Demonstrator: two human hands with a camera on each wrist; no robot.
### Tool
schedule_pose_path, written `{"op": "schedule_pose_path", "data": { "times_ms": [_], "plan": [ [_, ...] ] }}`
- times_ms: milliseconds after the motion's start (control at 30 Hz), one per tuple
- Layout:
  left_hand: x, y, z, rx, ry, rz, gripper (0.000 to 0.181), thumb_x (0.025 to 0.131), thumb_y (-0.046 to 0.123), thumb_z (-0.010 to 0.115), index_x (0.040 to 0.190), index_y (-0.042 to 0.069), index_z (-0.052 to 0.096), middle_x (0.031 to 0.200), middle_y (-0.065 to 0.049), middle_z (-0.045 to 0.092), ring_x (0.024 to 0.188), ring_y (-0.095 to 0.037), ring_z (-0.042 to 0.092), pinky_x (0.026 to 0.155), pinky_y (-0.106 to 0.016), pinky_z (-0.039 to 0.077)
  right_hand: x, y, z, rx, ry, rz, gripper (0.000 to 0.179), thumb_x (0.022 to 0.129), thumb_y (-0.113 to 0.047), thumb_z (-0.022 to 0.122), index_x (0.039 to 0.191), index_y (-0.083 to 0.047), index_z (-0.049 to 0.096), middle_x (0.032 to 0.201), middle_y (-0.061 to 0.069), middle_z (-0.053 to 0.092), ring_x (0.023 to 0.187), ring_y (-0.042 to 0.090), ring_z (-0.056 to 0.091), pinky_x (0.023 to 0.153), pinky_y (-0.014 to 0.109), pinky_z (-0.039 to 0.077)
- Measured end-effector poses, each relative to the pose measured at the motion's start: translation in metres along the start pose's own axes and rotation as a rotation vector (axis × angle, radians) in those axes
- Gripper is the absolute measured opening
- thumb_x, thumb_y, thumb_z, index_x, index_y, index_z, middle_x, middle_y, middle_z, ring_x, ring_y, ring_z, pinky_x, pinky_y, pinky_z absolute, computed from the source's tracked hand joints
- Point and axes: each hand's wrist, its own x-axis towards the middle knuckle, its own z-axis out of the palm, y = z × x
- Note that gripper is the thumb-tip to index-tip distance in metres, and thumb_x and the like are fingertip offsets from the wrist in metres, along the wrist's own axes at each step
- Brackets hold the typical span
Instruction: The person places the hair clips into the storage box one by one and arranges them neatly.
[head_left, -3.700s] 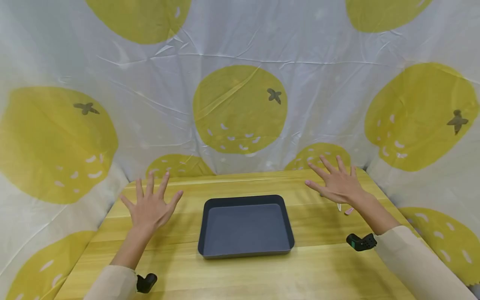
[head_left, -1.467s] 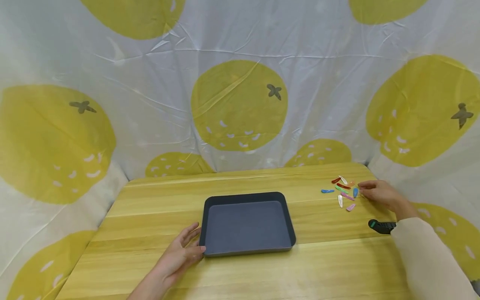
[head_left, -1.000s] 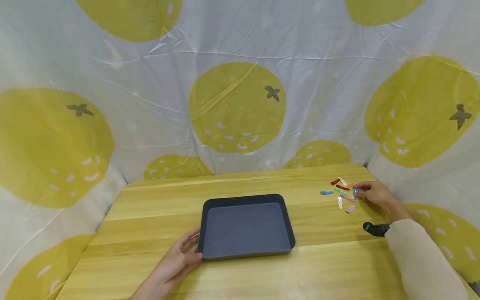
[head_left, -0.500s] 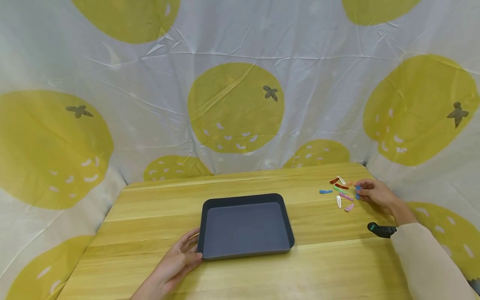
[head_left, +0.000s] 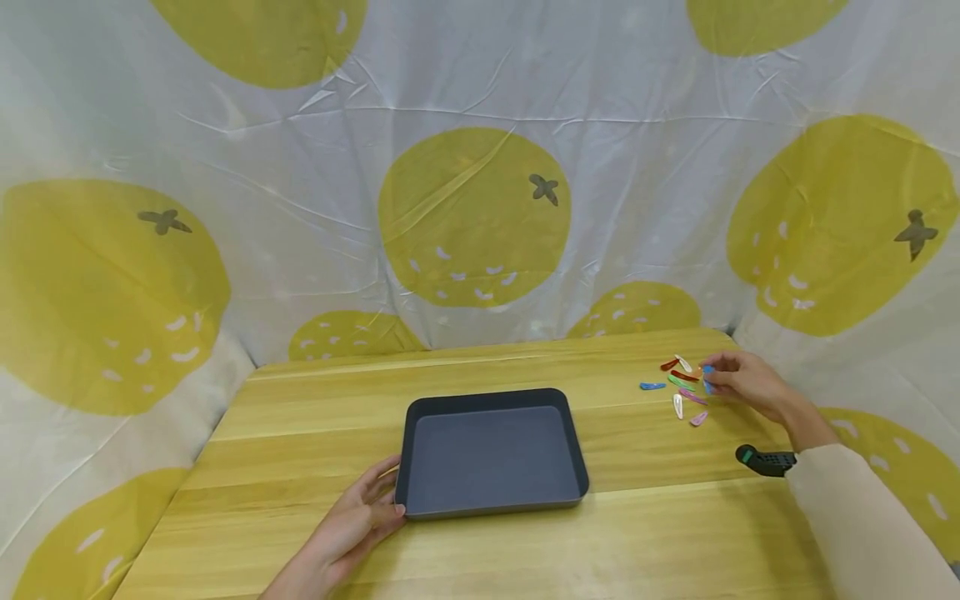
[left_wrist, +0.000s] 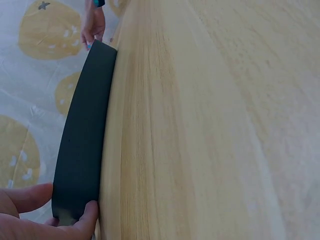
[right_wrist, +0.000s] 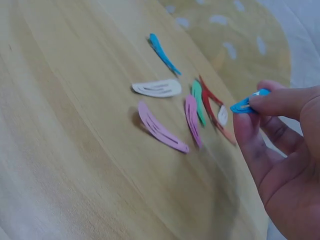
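A dark grey baking tray (head_left: 491,462) lies on the wooden table, in the middle of the head view. At its near left corner my left hand (head_left: 351,525) grips the wall, thumb by the rim; the left wrist view shows the tray's side wall (left_wrist: 82,125) between thumb and fingers. Off to the right, my right hand (head_left: 753,390) pinches a blue snap hair clip (right_wrist: 247,103) between thumb and fingertips, held above the table. Beside it lie several other clips, among them a second blue clip (right_wrist: 162,54), a white clip (right_wrist: 157,88) and a pink clip (right_wrist: 160,129).
The wooden table (head_left: 315,417) meets a white curtain (head_left: 315,208) with yellow fruit prints at the back and sides. Red clips (head_left: 684,376) and a green clip (head_left: 680,382) sit close together left of my right hand. A black wrist device (head_left: 765,461) hangs below the right wrist.
Both hands were spread over the table at first. My left hand came to the tray's corner; my right hand reached the clips, picked up a blue one and has shifted slightly left with it.
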Motion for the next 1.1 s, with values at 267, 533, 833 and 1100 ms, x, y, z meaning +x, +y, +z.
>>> {"op": "schedule_pose_path", "data": {
  "times_ms": [267, 533, 833, 1100],
  "plan": [
    [-0.002, 0.001, 0.000, -0.002, 0.006, -0.006, 0.090, 0.086, -0.021, 0.055, 0.163, 0.002, 0.015, 0.164, -0.032, 0.013, 0.150, -0.051, 0.016, 0.114, -0.058, 0.033, 0.006, -0.025, 0.014, -0.031, -0.067, -0.008, 0.038, 0.106, -0.005, 0.056, 0.135, 0.017, 0.044, 0.126, 0.032, 0.051, 0.105, 0.028, 0.065, 0.091, 0.036, 0.057],
    [-0.001, 0.001, 0.000, -0.003, 0.004, -0.003, 0.091, 0.085, -0.022, 0.055, 0.164, 0.001, 0.014, 0.165, -0.032, 0.011, 0.150, -0.050, 0.015, 0.115, -0.060, 0.030, 0.012, -0.045, 0.030, -0.043, -0.078, -0.064, 0.034, 0.105, -0.004, 0.057, 0.130, 0.017, 0.047, 0.128, 0.035, 0.049, 0.105, 0.039, 0.065, 0.092, 0.044, 0.056],
    [-0.002, 0.001, 0.001, 0.005, 0.015, -0.011, 0.090, 0.085, -0.021, 0.054, 0.163, 0.003, 0.017, 0.165, -0.031, 0.011, 0.151, -0.050, 0.014, 0.115, -0.062, 0.028, 0.023, -0.058, 0.056, -0.069, -0.166, -0.078, 0.031, 0.105, -0.008, 0.059, 0.128, 0.012, 0.051, 0.115, 0.025, 0.052, 0.098, 0.042, 0.068, 0.090, 0.044, 0.058],
    [-0.002, 0.002, 0.001, -0.006, 0.008, -0.008, 0.090, 0.085, -0.021, 0.055, 0.163, 0.002, 0.016, 0.166, -0.031, 0.010, 0.151, -0.050, 0.013, 0.116, -0.063, 0.026, 0.034, -0.069, 0.079, -0.020, -0.179, -0.084, 0.025, 0.105, -0.007, 0.060, 0.124, 0.008, 0.054, 0.124, 0.029, 0.049, 0.110, 0.047, 0.062, 0.094, 0.047, 0.055]
  ]
}}
